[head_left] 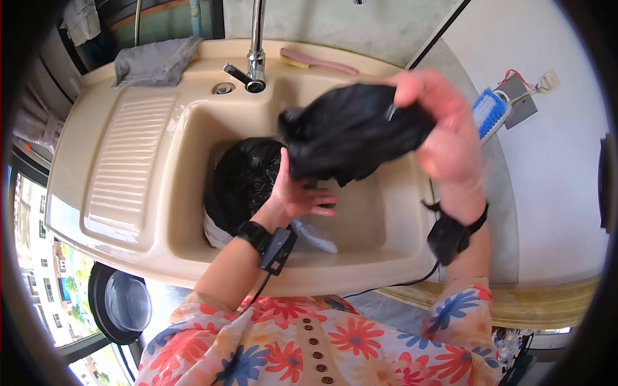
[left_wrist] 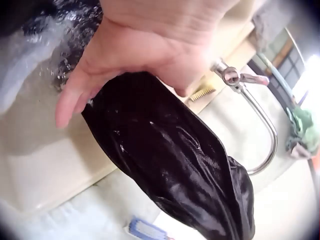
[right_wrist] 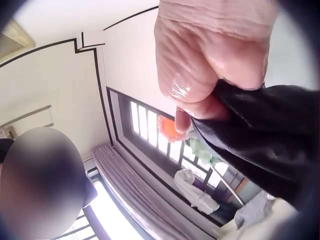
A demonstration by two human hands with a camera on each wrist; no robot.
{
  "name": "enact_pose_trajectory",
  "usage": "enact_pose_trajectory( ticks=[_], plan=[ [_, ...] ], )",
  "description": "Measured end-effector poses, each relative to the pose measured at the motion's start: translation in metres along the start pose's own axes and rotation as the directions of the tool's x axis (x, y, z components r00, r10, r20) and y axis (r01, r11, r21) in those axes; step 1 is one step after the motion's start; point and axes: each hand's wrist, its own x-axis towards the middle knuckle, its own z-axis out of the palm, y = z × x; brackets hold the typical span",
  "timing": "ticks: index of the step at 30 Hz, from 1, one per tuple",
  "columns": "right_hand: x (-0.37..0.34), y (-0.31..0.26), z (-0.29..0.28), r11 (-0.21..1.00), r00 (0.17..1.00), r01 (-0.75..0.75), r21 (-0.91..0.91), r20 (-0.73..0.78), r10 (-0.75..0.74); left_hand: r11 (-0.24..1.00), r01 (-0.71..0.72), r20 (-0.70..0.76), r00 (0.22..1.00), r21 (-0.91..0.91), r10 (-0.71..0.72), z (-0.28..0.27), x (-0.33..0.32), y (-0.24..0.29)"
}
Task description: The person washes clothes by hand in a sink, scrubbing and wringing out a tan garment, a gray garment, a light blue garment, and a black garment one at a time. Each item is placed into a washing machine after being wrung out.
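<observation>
My right hand (head_left: 449, 125) grips one end of a wet black cloth (head_left: 354, 135), held raised over the sink's right side. The right wrist view shows this hand's fingers (right_wrist: 207, 107) curled round the bunched fabric. Below the cloth's other end, my left hand (head_left: 297, 196) has its fingers spread, with its thumb beside the black fabric. From the left wrist, the cloth (left_wrist: 165, 145) stretches away past that palm. A heap of soaked black fabric (head_left: 241, 183) lies in the basin under the left hand, and a pale cloth (head_left: 315, 238) shows near it.
The beige sink (head_left: 405, 225) has a ribbed drainboard (head_left: 132, 161) on its left. A chrome faucet (head_left: 255, 64) stands at the back, between a grey cloth (head_left: 158, 61) and a pink-handled brush (head_left: 318, 61). A blue-bristled brush (head_left: 490, 112) hangs at the right wall.
</observation>
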Motion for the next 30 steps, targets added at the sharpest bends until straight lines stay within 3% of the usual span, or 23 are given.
enact_pose_trajectory(
  ticks=[1, 2, 3, 4, 5, 6, 7, 8, 10, 11, 12, 13, 14, 16, 18, 20, 21, 23, 24, 27, 30],
  plan=[
    [-0.009, 0.003, 0.012, 0.994, 0.999, -0.047, 0.099, -0.010, 0.048, 0.999, 0.033, 0.135, 0.990, 0.039, -0.038, -0.005, 0.012, 0.002],
    [-0.018, 0.007, 0.024, 0.986, 0.997, -0.051, 0.158, -0.047, 0.059, 0.999, 0.033, 0.134, 0.990, 0.040, -0.038, -0.009, 0.025, 0.002],
    [-0.028, 0.015, 0.028, 0.984, 0.999, -0.011, 0.176, -0.030, 0.016, 0.845, -0.342, 0.300, 0.926, 0.411, 0.229, -0.007, 0.033, 0.000],
    [-0.037, 0.024, 0.030, 0.980, 0.999, 0.031, 0.195, -0.014, -0.029, 0.440, -0.651, 0.538, 0.759, 0.618, 0.367, 0.000, 0.032, -0.001],
    [-0.048, 0.027, 0.034, 0.980, 0.999, 0.031, 0.194, -0.018, -0.028, 0.971, -0.236, 0.434, 0.871, -0.040, 0.230, -0.001, 0.024, -0.002],
    [-0.060, 0.028, 0.037, 0.937, 0.997, -0.012, 0.349, -0.062, 0.036, 0.869, -0.494, 0.424, 0.785, -0.012, 0.452, -0.033, 0.066, -0.005],
    [-0.069, 0.030, 0.036, 0.868, 0.990, -0.044, 0.494, -0.097, 0.105, 0.938, -0.324, 0.418, 0.840, -0.123, 0.345, -0.023, 0.054, 0.000],
    [-0.076, 0.030, 0.028, 0.870, 0.989, -0.048, 0.490, -0.097, 0.110, 0.962, -0.141, 0.427, 0.874, -0.233, 0.231, -0.014, 0.041, 0.005],
    [-0.091, 0.028, 0.003, 0.802, 0.840, 0.068, 0.593, -0.468, 0.274, 0.814, -0.580, 0.312, 0.768, -0.034, 0.560, -0.005, 0.038, -0.007],
    [-0.094, 0.030, -0.014, 0.814, 0.768, 0.119, 0.569, -0.573, 0.288, 0.907, -0.241, 0.284, 0.894, -0.346, 0.346, 0.005, 0.041, 0.000],
    [-0.091, 0.036, -0.036, 0.827, 0.681, 0.169, 0.536, -0.670, 0.295, 0.913, -0.257, 0.230, 0.913, -0.315, 0.337, 0.010, 0.039, -0.001],
    [-0.089, 0.047, -0.055, 0.874, 0.627, 0.090, 0.477, -0.709, 0.322, 0.919, -0.256, 0.220, 0.919, -0.299, 0.327, 0.015, 0.032, -0.003],
    [-0.099, 0.082, -0.089, 0.866, 0.720, 0.071, 0.495, -0.626, 0.299, 0.926, -0.252, 0.210, 0.925, -0.281, 0.316, 0.020, 0.022, -0.008],
    [-0.104, 0.141, -0.098, 0.828, 0.576, -0.079, 0.555, -0.653, 0.492, 0.936, -0.232, 0.209, 0.934, -0.265, 0.291, 0.035, -0.003, -0.019],
    [-0.125, 0.190, -0.076, 0.787, 0.699, -0.299, 0.540, -0.437, 0.566, 0.942, -0.219, 0.200, 0.941, -0.254, 0.273, 0.039, -0.014, -0.025],
    [-0.133, 0.200, -0.031, 0.724, 0.702, -0.472, 0.503, -0.283, 0.654, 0.931, -0.194, 0.235, 0.933, -0.308, 0.272, 0.039, -0.018, -0.027],
    [-0.134, 0.194, -0.014, 0.720, 0.701, -0.479, 0.503, -0.274, 0.658, 0.928, -0.199, 0.231, 0.932, -0.316, 0.279, 0.043, -0.023, -0.026],
    [-0.131, 0.175, 0.009, 0.816, 0.764, -0.507, 0.277, -0.295, 0.574, 0.914, -0.230, 0.203, 0.930, -0.334, 0.308, 0.049, -0.032, -0.025],
    [-0.130, 0.175, 0.008, 0.813, 0.762, -0.513, 0.275, -0.289, 0.579, 0.911, -0.231, 0.201, 0.929, -0.341, 0.311, 0.047, -0.031, -0.026],
    [-0.128, 0.176, -0.009, 0.770, 0.804, -0.390, 0.505, -0.222, 0.552, 0.917, -0.174, 0.313, 0.903, -0.360, 0.294, 0.043, -0.027, -0.031],
    [-0.122, 0.182, -0.029, 0.649, 0.847, -0.258, 0.716, -0.155, 0.508, 0.930, -0.074, 0.420, 0.877, -0.361, 0.233, 0.032, -0.021, -0.035]
  ],
)
